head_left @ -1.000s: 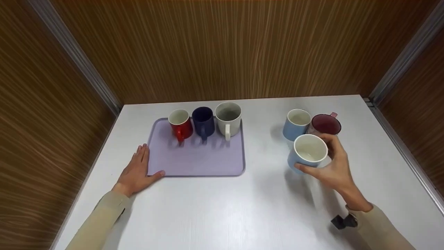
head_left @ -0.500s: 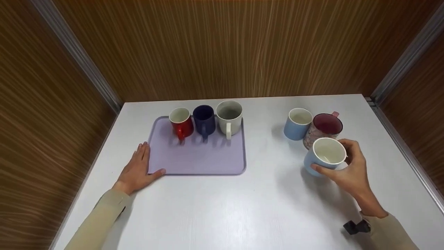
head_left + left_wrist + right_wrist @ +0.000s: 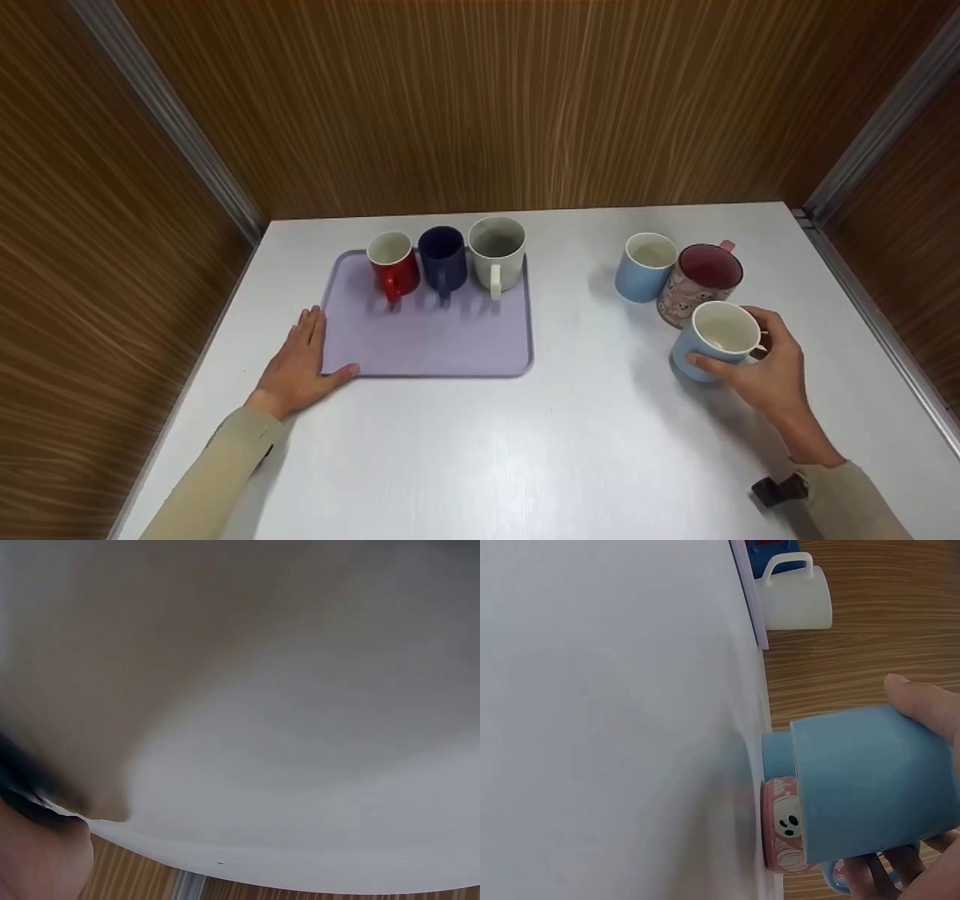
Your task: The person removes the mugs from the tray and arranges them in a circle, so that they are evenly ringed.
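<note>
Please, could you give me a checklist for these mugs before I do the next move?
1. Right hand grips held mug: ok, thumb and fingers on opposite sides.
2. Held mug apart from pink mug: cannot tell, head view shows overlap.
3. Left hand at tray edge: ok.
4. Red mug, navy mug, white mug upright on tray: ok.
5. Held mug over tray: not ok, it is to the right.

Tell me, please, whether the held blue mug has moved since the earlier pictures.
Yes: in the head view, the held mug moved right, away from the tray.
</note>
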The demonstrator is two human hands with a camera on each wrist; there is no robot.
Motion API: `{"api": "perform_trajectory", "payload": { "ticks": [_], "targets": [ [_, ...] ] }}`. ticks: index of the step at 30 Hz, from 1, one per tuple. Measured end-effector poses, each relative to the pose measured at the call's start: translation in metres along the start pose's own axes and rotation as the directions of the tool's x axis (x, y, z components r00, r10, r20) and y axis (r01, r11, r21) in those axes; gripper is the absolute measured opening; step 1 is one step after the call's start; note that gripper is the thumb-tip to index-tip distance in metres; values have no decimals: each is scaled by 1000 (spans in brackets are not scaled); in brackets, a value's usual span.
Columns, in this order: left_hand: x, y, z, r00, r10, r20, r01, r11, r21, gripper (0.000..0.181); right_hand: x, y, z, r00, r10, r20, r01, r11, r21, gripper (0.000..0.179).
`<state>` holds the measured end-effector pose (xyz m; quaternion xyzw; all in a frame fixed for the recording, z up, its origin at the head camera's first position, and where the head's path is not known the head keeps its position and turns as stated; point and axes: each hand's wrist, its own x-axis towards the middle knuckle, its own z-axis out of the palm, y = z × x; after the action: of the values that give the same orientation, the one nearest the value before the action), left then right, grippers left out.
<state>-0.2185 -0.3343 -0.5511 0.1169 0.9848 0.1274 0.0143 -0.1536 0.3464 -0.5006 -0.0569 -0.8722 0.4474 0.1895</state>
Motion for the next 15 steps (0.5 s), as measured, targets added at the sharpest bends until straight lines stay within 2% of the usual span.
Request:
{"api": "perform_trajectory", "payload": {
  "ticks": [9,15],
  "targets": [
    [-1,0,2,1000,-15,13,15,1000,-12,122,9,8,4,998,58,32,-56,998,-43,96],
    [0,-1,0,1000,-8,5,8,1000,-6,122,13,10,8,998,64,29,-63,997,-44,95]
  ]
}}
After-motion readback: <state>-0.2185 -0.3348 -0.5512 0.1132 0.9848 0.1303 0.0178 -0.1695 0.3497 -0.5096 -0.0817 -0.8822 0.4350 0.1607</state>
